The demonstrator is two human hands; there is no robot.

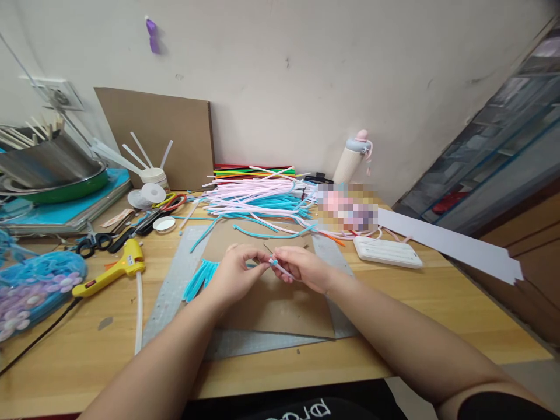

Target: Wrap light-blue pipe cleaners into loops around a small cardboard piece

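My left hand (238,271) and my right hand (301,268) meet over a brown cardboard sheet (280,306) on the wooden table (437,303). Both are closed in a pinch on a short pink and blue pipe cleaner piece (280,268) held between them. A small bundle of cut blue pipe cleaners (199,280) lies just left of my left hand. Behind the hands a big heap of pink and blue pipe cleaners (258,204) is spread out.
A yellow glue gun (116,269) with its glue stick lies at left, scissors (94,242) behind it. A metal pan (48,163) sits on books far left. A white flat case (387,252), a bottle (352,160) and a white paper strip (450,245) are at right.
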